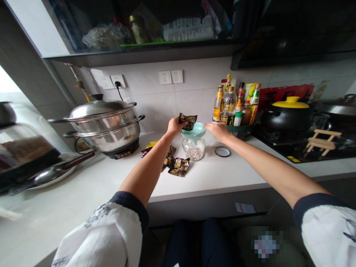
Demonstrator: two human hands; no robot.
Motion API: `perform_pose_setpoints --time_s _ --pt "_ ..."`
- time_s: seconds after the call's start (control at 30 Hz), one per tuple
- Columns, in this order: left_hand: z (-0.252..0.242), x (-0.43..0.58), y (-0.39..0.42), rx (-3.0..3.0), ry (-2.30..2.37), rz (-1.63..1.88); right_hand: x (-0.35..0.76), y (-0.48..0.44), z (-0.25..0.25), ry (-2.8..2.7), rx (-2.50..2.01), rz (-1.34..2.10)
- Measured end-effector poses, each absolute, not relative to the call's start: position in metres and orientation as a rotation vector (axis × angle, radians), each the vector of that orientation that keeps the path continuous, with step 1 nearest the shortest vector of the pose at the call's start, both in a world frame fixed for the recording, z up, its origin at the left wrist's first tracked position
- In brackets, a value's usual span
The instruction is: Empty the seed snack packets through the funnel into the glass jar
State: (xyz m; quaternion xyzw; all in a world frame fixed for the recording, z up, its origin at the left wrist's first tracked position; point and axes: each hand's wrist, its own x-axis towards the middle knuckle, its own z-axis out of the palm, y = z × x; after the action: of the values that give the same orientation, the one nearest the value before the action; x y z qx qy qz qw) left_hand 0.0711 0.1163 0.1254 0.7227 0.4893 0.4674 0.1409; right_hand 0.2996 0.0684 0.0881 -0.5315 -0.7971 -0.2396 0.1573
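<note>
The table (pixel 236 177) is the widest thing here; clock places are read from the glass jar. Between nine and ten o'clock stands the tiered metal steamer (pixel 107 129); between two and three, the black pot (pixel 286 118) with its yellow lid. Condiment bottles (pixel 229 99) crowd at one to two. Dark, gold-printed packets (pixel 179 168) lie from seven to nine, just beside the glass jar (pixel 202 145), which is upright and partly filled with pale bits. The teal funnel (pixel 197 132) sits in its mouth. The right hand (pixel 218 132), at two, has its fingertips at the funnel's rim; whether they clamp it, I cannot tell. The left hand (pixel 174 127), near eleven, has its fingers clamped on a small packet (pixel 189 122) above the funnel's left edge. At three lies a round black-rimmed lid (pixel 223 151).
</note>
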Motion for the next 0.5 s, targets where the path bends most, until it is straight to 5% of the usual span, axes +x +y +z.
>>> perform_pose_setpoints --time_s 0.5 --pt "0.127 0.082 0.113 1.501 1.038 1.348 0.299 0.066 0.090 -2.291 -1.510 -0.637"
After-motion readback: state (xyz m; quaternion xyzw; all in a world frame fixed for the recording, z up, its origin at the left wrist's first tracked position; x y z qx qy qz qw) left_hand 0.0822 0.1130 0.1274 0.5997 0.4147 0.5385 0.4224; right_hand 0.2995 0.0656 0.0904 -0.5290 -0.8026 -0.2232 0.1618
